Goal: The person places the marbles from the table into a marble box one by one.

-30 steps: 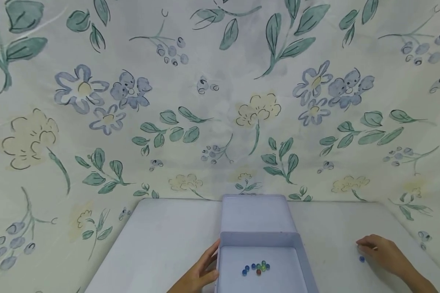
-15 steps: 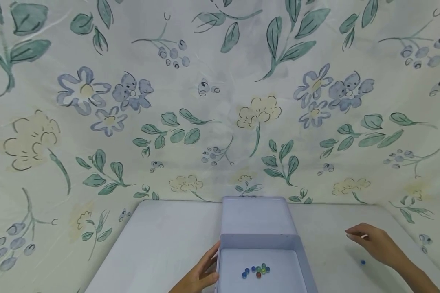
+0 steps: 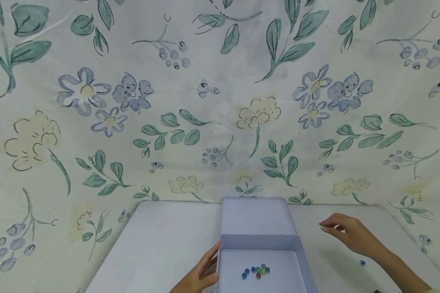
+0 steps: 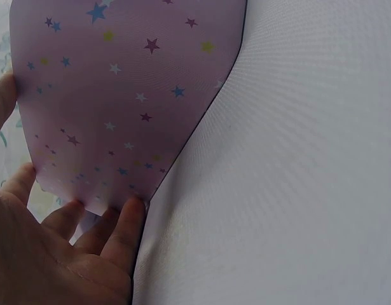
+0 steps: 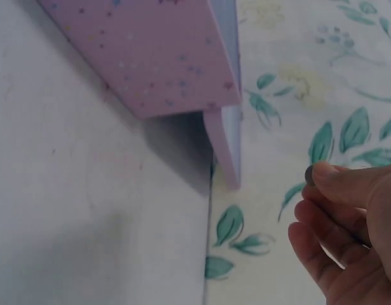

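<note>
In the head view, a lidded box (image 3: 262, 242) stands open, its lid (image 3: 256, 215) laid back behind it. Several glass marbles (image 3: 258, 270), mostly blue with some green and one reddish-brown, lie on its floor. My left hand (image 3: 199, 270) touches the outside of the box's left wall; the left wrist view shows its fingertips against the pink, star-printed side (image 4: 128, 95). Raised to the right of the box, my right hand (image 3: 352, 234) pinches a small marble (image 5: 309, 176) between thumb and forefinger; it looks dark in the right wrist view. Below that hand, one blue marble (image 3: 362, 263) lies on the table.
The white table (image 3: 161, 240) carries the box near its middle. Behind it and at the sides hangs a floral cloth (image 3: 220, 101). The box's right wall (image 3: 306, 264) rises between the right hand and the marbles inside.
My right hand has lifted from beside the blue marble and moved left towards the box, carrying the pinched marble. The left hand and the box have stayed put.
</note>
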`<move>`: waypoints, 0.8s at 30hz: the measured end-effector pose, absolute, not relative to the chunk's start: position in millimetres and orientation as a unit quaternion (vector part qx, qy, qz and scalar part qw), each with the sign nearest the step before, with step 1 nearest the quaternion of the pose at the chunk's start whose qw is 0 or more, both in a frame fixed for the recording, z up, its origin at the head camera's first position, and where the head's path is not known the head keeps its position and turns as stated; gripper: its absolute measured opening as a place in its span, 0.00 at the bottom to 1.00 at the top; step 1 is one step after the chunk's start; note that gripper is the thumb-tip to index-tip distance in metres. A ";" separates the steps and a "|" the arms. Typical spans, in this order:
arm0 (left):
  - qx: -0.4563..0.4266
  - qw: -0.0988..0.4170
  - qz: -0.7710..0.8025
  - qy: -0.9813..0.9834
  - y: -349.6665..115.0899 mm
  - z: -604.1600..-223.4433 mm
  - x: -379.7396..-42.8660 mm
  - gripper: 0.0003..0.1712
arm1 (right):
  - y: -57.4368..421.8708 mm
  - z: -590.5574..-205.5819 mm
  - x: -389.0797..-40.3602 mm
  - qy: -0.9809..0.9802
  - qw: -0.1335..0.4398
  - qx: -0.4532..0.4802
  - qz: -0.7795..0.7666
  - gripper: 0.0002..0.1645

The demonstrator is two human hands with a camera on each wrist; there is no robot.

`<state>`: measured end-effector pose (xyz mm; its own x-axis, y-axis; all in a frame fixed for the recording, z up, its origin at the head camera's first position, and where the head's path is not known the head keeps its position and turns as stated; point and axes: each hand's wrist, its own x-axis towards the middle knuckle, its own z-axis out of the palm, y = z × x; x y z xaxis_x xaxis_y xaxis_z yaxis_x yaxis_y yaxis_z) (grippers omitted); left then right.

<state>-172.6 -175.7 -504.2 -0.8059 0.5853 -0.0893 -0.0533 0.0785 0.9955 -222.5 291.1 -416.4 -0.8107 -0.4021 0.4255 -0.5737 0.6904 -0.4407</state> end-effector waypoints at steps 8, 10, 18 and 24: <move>0.190 0.247 0.650 0.693 -174.9 -504.8 -172.0 0.43 | 260.4 -406.5 -227.4 -0.887 0.123 0.329 0.299 0.11; 0.193 0.248 0.648 0.694 -175.1 -504.2 -172.6 0.42 | 252.3 -403.8 -227.7 -0.882 0.117 0.341 0.303 0.11; 0.181 0.252 0.656 0.688 -175.3 -504.6 -171.9 0.44 | 218.8 -396.9 -227.3 -0.850 0.095 0.402 0.327 0.10; 0.184 0.245 0.654 0.692 -175.2 -504.0 -172.2 0.43 | 198.7 -395.9 -230.5 -0.834 0.074 0.435 0.331 0.08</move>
